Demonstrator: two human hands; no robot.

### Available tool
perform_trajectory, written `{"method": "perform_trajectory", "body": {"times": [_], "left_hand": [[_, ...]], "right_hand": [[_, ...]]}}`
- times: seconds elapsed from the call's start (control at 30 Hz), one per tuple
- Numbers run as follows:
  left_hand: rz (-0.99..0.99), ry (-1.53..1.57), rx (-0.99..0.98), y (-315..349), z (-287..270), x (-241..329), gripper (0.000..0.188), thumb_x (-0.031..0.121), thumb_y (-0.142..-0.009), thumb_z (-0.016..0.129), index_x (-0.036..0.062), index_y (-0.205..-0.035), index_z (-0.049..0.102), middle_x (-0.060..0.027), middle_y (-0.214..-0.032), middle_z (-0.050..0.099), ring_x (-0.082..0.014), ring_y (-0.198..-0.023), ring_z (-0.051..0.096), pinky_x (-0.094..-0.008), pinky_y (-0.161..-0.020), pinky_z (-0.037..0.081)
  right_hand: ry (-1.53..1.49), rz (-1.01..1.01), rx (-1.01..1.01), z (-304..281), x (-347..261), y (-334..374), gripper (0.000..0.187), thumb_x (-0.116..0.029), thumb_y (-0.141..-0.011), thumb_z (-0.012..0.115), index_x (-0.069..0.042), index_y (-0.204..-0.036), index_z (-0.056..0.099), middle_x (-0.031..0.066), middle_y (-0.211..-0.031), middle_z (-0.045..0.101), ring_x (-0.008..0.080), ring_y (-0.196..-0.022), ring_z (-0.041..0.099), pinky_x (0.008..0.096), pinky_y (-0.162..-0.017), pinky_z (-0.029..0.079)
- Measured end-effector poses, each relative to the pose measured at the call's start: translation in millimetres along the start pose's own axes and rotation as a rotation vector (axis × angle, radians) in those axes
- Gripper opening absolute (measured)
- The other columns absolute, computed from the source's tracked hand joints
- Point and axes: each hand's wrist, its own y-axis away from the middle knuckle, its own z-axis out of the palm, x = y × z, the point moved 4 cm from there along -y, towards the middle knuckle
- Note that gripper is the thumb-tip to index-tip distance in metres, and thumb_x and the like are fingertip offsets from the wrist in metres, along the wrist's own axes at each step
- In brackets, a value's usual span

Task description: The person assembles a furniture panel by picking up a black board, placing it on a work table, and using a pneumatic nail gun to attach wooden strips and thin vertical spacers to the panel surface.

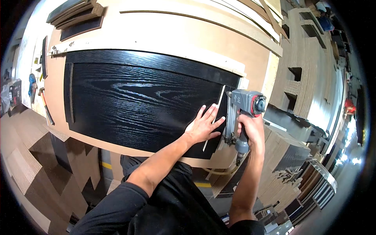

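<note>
A black wood-grain panel (129, 105) lies flat on the workbench, with a black rail (145, 60) along its far edge. My left hand (203, 124) rests palm down near the panel's right end, fingers spread. Beside its fingertips runs a thin pale strip (221, 98), partly covered by that hand. My right hand (252, 127) is wrapped round the handle of a grey air nail gun (243, 98). The gun stands over the right end of the panel; where its nose meets the wood is hard to make out. A yellowish hose (221, 172) trails below the gun.
A pale wooden batten (152, 50) borders the panel's far side. Dark boards (76, 15) are stacked at the far left, near a hammer (46, 105) with an orange-and-black handle. Piled cardboard (305, 62) stands at right, with more boards (51, 168) at lower left.
</note>
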Motion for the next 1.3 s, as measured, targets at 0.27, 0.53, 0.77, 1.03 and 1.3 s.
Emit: {"method": "perform_trajectory", "body": {"times": [0.27, 0.53, 0.77, 1.03, 1.3], "left_hand": [[0.015, -0.01, -0.011, 1, -6, 2, 0.067, 0.049, -0.088, 0.064, 0.0228, -0.146, 0.045, -0.0265, -0.153, 0.031, -0.0379, -0.148, 0.021, -0.0599, -0.116, 0.017], [-0.016, 0.255, -0.156, -1, -21, -8, 0.101, 0.016, -0.076, 0.073, -0.0072, -0.152, 0.01, -0.0263, -0.157, 0.023, -0.0357, -0.15, 0.016, -0.0513, -0.121, 0.009], [-0.043, 0.324, -0.19, -4, -22, -14, 0.107, 0.005, -0.073, 0.07, -0.0044, -0.153, -0.001, -0.0273, -0.158, 0.018, -0.0355, -0.15, 0.015, -0.0506, -0.122, 0.008], [-0.046, 0.351, -0.165, -4, -22, -16, 0.1, -0.001, -0.074, 0.062, -0.0042, -0.154, 0.002, -0.0271, -0.158, 0.019, -0.035, -0.15, 0.017, -0.0507, -0.122, 0.009], [-0.029, 0.358, -0.13, -4, -22, -16, 0.094, -0.003, -0.073, 0.055, -0.0045, -0.154, 0.005, -0.0273, -0.157, 0.021, -0.0356, -0.149, 0.019, -0.0506, -0.121, 0.011]], "right_hand": [[0.149, -0.038, 0.058, 3, 2, 5, 0.002, 0.001, -0.077, 0.058, 0.001, -0.076, 0.059, 0.0037, -0.057, 0.055, 0.0126, -0.042, 0.051, 0.0282, -0.039, 0.041], [-0.031, -0.076, 0.047, -10, 47, 62, 0.018, 0.006, -0.075, 0.056, 0.002, -0.092, 0.06, 0.0029, -0.064, 0.056, 0.0111, -0.047, 0.053, 0.0264, -0.043, 0.044], [-0.085, 0.003, 0.051, 0, 101, 76, 0.018, 0.007, -0.073, 0.055, 0.0, -0.088, 0.058, 0.0026, -0.061, 0.054, 0.0122, -0.045, 0.051, 0.027, -0.043, 0.042], [-0.058, -0.032, 0.036, 7, 102, 71, 0.007, 0.005, -0.073, 0.055, -0.001, -0.077, 0.057, 0.003, -0.057, 0.054, 0.0128, -0.045, 0.052, 0.0281, -0.043, 0.042], [0.071, -0.029, 0.069, 9, 96, 68, 0.015, 0.006, -0.074, 0.052, 0.0, -0.086, 0.058, 0.0029, -0.058, 0.052, 0.0126, -0.043, 0.05, 0.0277, -0.041, 0.04]]}}
